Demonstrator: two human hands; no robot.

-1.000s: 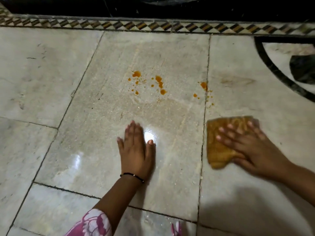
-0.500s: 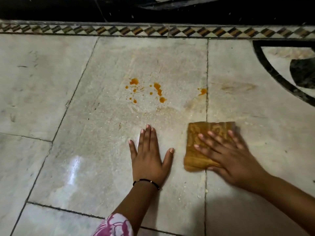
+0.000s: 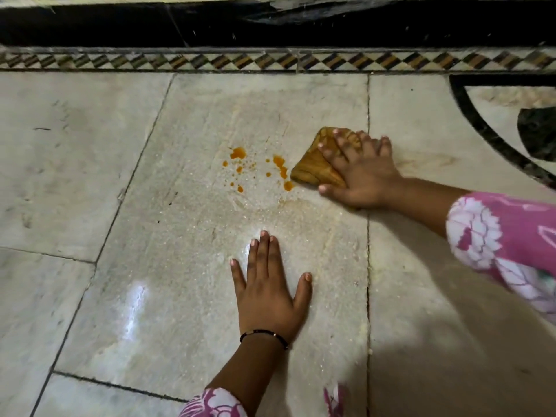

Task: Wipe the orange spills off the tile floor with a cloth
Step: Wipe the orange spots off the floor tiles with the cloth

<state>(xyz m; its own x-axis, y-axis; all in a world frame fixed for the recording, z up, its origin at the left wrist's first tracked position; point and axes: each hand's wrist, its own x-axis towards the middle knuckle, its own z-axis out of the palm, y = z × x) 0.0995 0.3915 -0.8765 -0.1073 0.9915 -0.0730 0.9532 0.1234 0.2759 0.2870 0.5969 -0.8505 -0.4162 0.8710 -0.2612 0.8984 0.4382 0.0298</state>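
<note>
Orange spills [image 3: 258,168] dot the pale tile floor [image 3: 186,266] in a cluster of drops and small blotches. A folded orange-brown cloth [image 3: 316,165] lies just right of them, its left corner touching the nearest drop. My right hand [image 3: 358,173] presses flat on the cloth with fingers spread and straight. My left hand [image 3: 267,291] rests palm down on the tile nearer to me, fingers straight, holding nothing. A damp wiped smear shows on the tile below the cloth.
A patterned border strip [image 3: 270,60] and a dark raised edge [image 3: 210,25] run along the far side. A black curved inlay [image 3: 481,124] marks the tile at the right. Grout lines cross the floor.
My right hand has slid the cloth up and left, over the drops by the grout line, to the edge of the main cluster. My left hand has stayed planted.
</note>
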